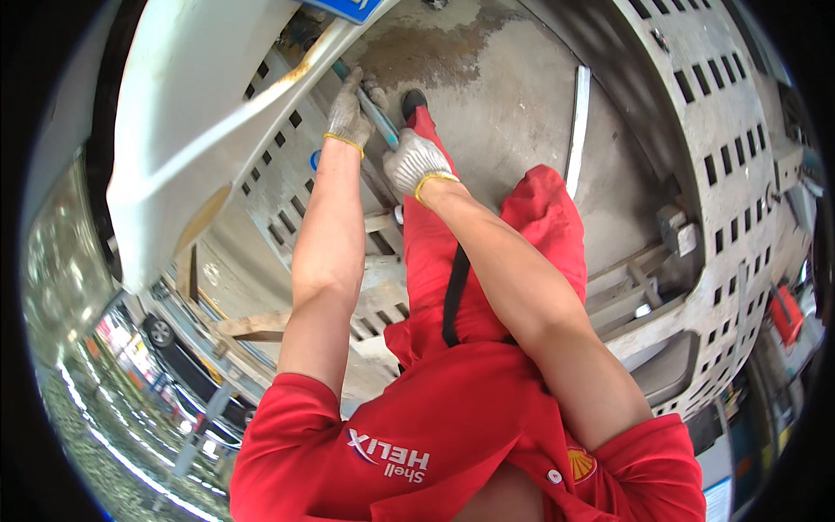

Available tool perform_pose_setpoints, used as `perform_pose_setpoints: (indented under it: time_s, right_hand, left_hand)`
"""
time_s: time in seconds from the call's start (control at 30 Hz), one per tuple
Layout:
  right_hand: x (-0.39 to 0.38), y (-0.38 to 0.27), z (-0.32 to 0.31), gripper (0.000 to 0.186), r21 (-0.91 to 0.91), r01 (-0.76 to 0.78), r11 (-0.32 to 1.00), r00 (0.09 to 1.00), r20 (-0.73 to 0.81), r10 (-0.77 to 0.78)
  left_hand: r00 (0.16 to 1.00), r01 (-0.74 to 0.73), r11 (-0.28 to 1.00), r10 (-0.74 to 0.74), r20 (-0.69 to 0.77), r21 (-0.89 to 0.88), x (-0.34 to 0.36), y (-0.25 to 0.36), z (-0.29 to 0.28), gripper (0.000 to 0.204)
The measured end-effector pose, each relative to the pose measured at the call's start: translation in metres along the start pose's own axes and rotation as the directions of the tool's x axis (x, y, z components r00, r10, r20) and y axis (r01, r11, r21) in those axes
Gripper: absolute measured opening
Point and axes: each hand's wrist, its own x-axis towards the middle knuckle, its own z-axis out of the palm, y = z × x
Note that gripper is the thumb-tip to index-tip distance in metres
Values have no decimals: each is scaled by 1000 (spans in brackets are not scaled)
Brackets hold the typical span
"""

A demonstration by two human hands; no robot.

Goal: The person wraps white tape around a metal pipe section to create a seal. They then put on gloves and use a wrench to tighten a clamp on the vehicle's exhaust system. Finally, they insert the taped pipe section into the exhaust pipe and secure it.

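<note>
Looking down past our red overalls (452, 409), we see both forearms reach up and forward to a long teal-handled tool (376, 111). Our right hand (416, 163), in a grey knit glove, is wrapped tight around the lower end of the handle, fingers curled closed on it. Our left hand (349, 116), gloved the same way, clasps the shaft higher up, close to where it runs under the edge of a white car body (200, 113) overhead. The tool sits between the two hands, slanting up and left toward that edge; its working tip is hidden, so we cannot tell what it engages.

We judge the main risk to be a slip. If the hidden tip lets go under load, both hands may drive up into the panel edge, and the knit gloves give little protection. The gloves could also slide along the smooth handle.

Farther down, our shoe (414, 103) stands on stained concrete floor (487, 78), next to the perforated ramp (287, 174). We think a wet patch or the ramp's edge could cost us our footing while we pull. A pale bar (577, 130) lies on the floor beyond, a possible trip hazard.
</note>
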Motion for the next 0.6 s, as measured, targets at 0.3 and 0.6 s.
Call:
perform_pose_setpoints:
  time_s: [0.3,0.6]
  right_hand:
    - [-16,-40,-40,37,92,107,990,988,106,-116]
    - [-31,-59,-78,35,374,-11,927,964,250,-90]
  left_hand:
    - [929,-360,927,346,129,105,-51,-11,16,22]
    - [919,-390,890,362,156,234,-70,-7,31,32]
